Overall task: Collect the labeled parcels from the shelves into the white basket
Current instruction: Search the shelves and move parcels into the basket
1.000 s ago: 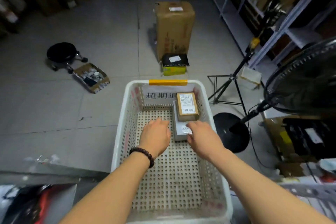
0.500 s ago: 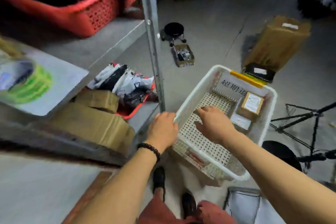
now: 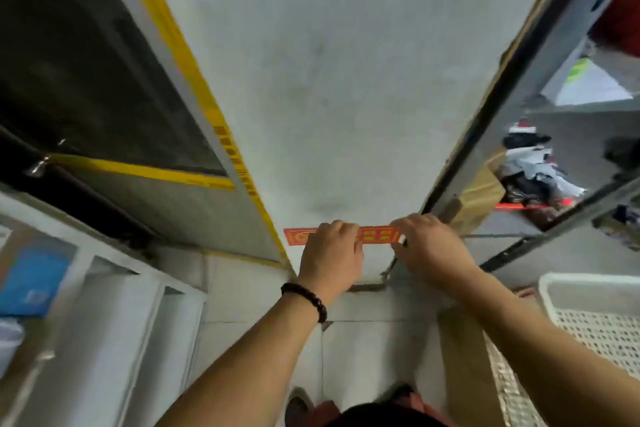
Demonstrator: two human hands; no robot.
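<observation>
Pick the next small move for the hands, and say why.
Probably turn right and reach for the cardboard box on the shelf. The left hand and right hand seem empty, facing a wall with a red sticker; the white basket sits lower right.

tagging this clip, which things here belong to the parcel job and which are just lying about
Job: white basket, metal shelf, bagged parcels and cardboard box on it.
Lying about: red wall sticker, yellow tape, blue item at left.
</observation>
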